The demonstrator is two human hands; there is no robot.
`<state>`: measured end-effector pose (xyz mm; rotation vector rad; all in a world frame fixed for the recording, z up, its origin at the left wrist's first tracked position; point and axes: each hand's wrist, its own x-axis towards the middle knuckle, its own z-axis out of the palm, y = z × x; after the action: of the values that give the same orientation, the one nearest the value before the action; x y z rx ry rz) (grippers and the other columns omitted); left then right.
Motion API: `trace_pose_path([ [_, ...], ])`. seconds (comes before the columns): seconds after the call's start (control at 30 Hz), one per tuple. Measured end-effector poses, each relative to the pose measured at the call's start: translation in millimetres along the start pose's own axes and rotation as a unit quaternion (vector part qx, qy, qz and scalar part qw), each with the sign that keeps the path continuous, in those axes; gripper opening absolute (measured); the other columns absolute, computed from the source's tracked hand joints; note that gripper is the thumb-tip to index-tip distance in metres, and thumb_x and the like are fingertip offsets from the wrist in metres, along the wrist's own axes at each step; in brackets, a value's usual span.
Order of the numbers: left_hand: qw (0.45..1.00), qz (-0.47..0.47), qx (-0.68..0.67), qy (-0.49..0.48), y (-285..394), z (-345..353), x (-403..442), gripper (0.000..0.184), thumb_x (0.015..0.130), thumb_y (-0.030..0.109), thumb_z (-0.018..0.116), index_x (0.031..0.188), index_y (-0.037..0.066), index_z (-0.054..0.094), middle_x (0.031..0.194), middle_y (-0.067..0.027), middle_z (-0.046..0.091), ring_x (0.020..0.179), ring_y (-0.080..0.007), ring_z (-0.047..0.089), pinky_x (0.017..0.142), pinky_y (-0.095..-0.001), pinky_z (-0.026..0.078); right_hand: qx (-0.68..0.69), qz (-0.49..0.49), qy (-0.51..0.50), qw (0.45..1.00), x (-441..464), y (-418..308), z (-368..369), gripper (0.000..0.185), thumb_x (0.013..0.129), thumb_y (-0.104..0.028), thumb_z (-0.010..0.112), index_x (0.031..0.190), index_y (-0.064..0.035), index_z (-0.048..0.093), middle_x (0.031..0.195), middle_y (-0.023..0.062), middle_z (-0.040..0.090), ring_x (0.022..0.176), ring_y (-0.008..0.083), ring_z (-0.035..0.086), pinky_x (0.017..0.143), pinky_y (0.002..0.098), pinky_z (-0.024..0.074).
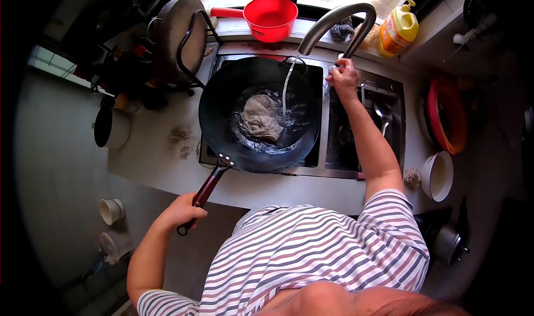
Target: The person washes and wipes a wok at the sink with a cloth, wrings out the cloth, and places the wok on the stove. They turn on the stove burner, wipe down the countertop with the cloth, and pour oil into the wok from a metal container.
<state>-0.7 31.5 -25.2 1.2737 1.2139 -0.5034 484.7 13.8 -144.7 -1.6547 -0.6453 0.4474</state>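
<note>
We needed one wok (222, 107) steady, left hand (182, 209) closed round its handle (210, 187); one tap (322, 28) eased gently, right hand (345, 81) curled on it.

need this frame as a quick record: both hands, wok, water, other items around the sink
left hand: closed around the wok handle
right hand: curled at the base of the faucet; exact grip unclear
wok: over left side of sink, grayish cloth inside
water: running from faucet into wok
right basin: spoon
windowsill: red pan, yellow pump bottle
</note>
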Motion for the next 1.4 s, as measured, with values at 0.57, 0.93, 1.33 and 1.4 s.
trace_pose_path([
  [0.57, 0.997, 0.01, 0.03, 0.066, -41, -24, 34, 0.024, 0.069, 0.015, 0.062, 0.084, 0.001, 0.05, 0.063, -0.0054, 0.054, 0.053, -0.0135, 0.053, 0.05, -0.0266, 0.042, -0.513, -0.236, -0.337, 0.753, -88, 66, 125, 0.016, 0.077, -0.015, 0.049, 0.088, -0.0046, 0.055, 0.084, 0.0161, 0.061, 0.074, 0.0307, 0.062, 0.063, 0.0391, 0.0506],
  [0.93, 0.917, 0.168, 0.264, 0.248, 30, -33, 50, 0.047, 0.065, 0.025, 0.067, 0.105, 0.004, 0.054, 0.08, -0.0099, 0.06, 0.074, -0.0172, 0.057, 0.069, -0.029, 0.046, -0.334, -0.234, -0.435, 0.803, -66, -69, 93, 0.025, 0.066, -0.015, 0.053, 0.087, -0.0044, 0.059, 0.082, 0.017, 0.061, 0.082, 0.034, 0.058, 0.07, 0.0405, 0.0461],
  [1.33, 0.915, 0.353, -0.125, 0.151, 127, 21, 188, 0.022, 0.07, 0.007, 0.06, 0.091, 0.001, 0.056, 0.079, -0.0005, 0.058, 0.071, -0.0083, 0.052, 0.067, -0.0234, 0.043, -0.172, -0.338, -0.248, 0.891, -70, -87, 65, 0.027, 0.071, -0.003, 0.051, 0.097, -0.0015, 0.051, 0.087, 0.0167, 0.054, 0.086, 0.032, 0.053, 0.076, 0.0358, 0.045],
  [1.4, 0.908, 0.363, -0.139, 0.155, 138, 18, 170, 0.024, 0.07, 0.006, 0.06, 0.093, 0.002, 0.056, 0.08, -0.0004, 0.057, 0.07, -0.0085, 0.052, 0.063, -0.0223, 0.043, -0.184, -0.269, -0.241, 0.914, -57, -44, 62, 0.029, 0.07, -0.003, 0.049, 0.098, -0.0025, 0.051, 0.087, 0.0174, 0.055, 0.087, 0.0343, 0.053, 0.078, 0.0371, 0.0442],
])
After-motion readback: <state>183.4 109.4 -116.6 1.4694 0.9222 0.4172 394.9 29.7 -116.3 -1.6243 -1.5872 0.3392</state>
